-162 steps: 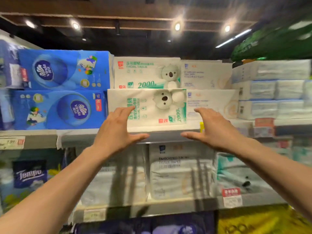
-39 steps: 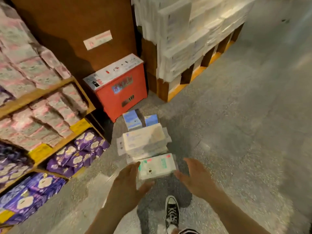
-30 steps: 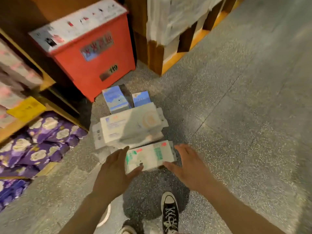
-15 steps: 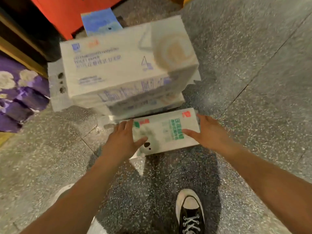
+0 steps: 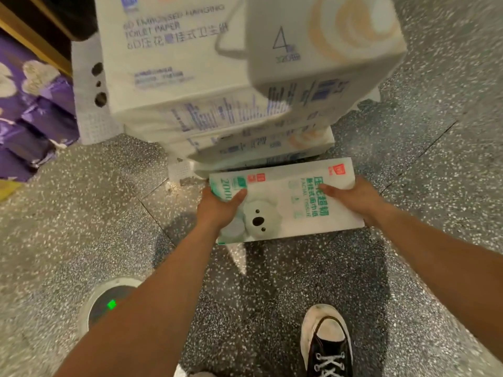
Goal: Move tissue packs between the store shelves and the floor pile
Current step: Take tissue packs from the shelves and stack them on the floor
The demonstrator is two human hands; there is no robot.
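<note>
Both hands are holding the koala facial tissue pack [image 5: 288, 202] by its short ends: left hand [image 5: 217, 210] is wrapping the left end, thumb lying on the printed top face and fingers hidden round the end; right hand [image 5: 353, 198] is doing the same on the right end, thumb on top. Neither hand is open, and both are clamping film. The pack is lying flat, koala face up, low over the terrazzo floor [image 5: 81, 213], just beside the near side of the floor pile of toilet paper packs [image 5: 217, 77]. Can't tell whether it's touching the floor or the pile's bottom pack. My read: it's a light, soft, squashy load in slick plastic wrap, so a one-sided pinch is likely sliding or just bunching film. The end-to-end squeeze looks right, since the pack looks stiffest along its length, and it's keeping it level. Nothing fragile here, though hard thumb pressure is probably denting the top. The pile is standing tall with its top pack overhanging towards the camera, so it's worth lifting clear of it. Purple packs [image 5: 32, 118] are sitting on the low shelf at left, and a black sneaker [image 5: 326, 341] is planted near the pack.
</note>
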